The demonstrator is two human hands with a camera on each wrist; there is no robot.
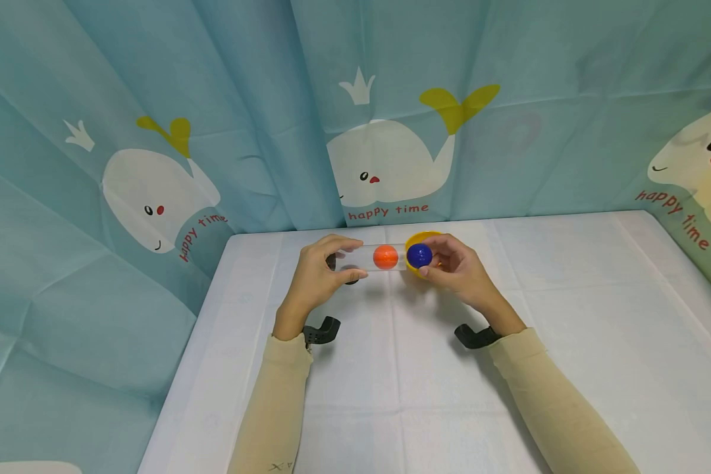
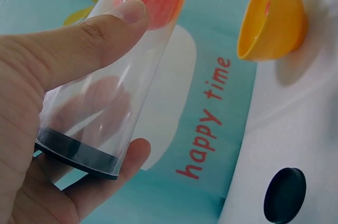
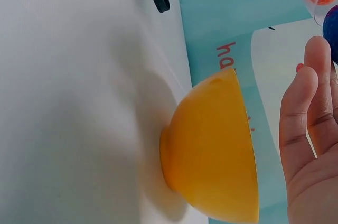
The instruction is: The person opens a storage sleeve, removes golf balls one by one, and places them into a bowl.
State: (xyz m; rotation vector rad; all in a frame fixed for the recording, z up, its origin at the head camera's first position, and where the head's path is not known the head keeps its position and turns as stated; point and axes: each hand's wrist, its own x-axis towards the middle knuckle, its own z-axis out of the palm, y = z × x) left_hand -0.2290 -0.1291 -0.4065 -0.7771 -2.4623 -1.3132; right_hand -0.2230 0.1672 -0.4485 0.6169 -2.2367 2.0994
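Note:
My left hand [image 1: 314,273] grips a clear tube [image 2: 105,121] between thumb and fingers. A black cap [image 2: 79,152] closes the tube's left end, and the tube lies nearly level above the table in the head view. Inside it, toward the right end, sits an orange ball [image 1: 385,257]. The fingertips of my right hand [image 1: 465,273] pinch a dark blue ball [image 1: 419,255] right at the tube's open end. Behind that hand stands a yellow bowl [image 3: 211,150], partly covered in the head view; a bit of orange-red shows inside it.
A loose black lid [image 2: 285,195] lies on the white-covered table [image 1: 355,382], left of the bowl and mostly hidden below the left hand in the head view. At the table's far edge hangs a blue curtain [image 1: 261,79] printed with whales.

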